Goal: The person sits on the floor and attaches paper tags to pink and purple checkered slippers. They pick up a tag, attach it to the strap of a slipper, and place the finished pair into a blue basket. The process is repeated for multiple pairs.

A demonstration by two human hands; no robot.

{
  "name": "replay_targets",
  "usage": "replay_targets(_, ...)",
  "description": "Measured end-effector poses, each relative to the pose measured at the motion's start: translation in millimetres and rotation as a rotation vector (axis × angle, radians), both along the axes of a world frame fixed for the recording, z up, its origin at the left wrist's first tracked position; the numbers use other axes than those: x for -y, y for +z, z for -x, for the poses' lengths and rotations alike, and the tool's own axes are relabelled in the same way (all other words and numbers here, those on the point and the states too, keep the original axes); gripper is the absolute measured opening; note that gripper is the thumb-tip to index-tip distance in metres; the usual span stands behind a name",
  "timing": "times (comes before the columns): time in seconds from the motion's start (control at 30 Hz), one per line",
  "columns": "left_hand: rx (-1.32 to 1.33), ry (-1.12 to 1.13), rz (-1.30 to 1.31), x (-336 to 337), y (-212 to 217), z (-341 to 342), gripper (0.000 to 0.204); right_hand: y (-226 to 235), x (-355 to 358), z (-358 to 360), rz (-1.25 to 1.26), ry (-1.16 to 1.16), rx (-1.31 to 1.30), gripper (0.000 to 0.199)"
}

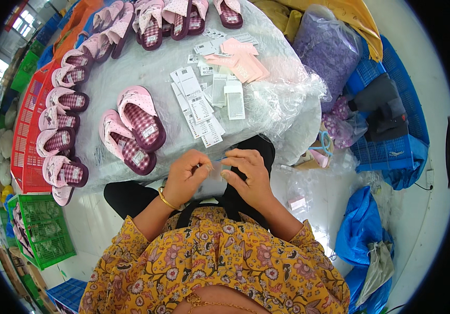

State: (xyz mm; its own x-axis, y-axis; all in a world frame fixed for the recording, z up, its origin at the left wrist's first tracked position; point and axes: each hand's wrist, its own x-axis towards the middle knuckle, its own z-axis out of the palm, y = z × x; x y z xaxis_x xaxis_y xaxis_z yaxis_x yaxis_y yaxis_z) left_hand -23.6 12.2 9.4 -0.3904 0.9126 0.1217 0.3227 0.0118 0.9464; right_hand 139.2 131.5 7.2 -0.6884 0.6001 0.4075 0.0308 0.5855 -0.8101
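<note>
Over my lap at the table's near edge, my left hand (185, 177) is closed in a pinch, with fine pale strands showing at its fingertips. My right hand (248, 177) faces it, fingers bent and thumb below. A thin bluish sliver shows by the right fingertips; what it is I cannot make out. Beyond my left hand lies a pair of pink slippers (140, 123) with maroon checked insoles, one overlapping the other. Several white printed tags (199, 107) are spread in front of my hands. Pink cards (240, 60) lie fanned out behind them.
More pink slippers (70, 99) line the left and far edges of the plastic-covered table (167, 57). Red (34, 125) and green crates (41, 230) stand at the left. On the right are a purple bag (327, 47), a blue basket (408, 89) and light-blue-handled scissors (325, 144).
</note>
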Motion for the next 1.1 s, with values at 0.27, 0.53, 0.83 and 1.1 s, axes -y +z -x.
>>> replay_targets(0.27,-0.188,-0.060,0.107,-34.4,27.1,5.3,0.013,-13.6,-6.9,3.3,0.370,0.032,0.055,0.010)
replay_targets(0.53,-0.658,0.136,0.222,-162.2,13.9,109.2,0.035,-25.0,-7.8,2.3,0.454,0.077,0.061,0.010)
replay_targets(0.83,-0.379,0.023,0.389,-207.1,-6.3,146.3,0.022,-32.9,-13.3,-9.1,0.450,0.052,0.074,0.011)
replay_targets(1.1,-0.314,0.062,0.320,-172.3,35.1,153.1,0.020,-19.2,-13.8,-3.7,0.469,0.098,0.018,0.009)
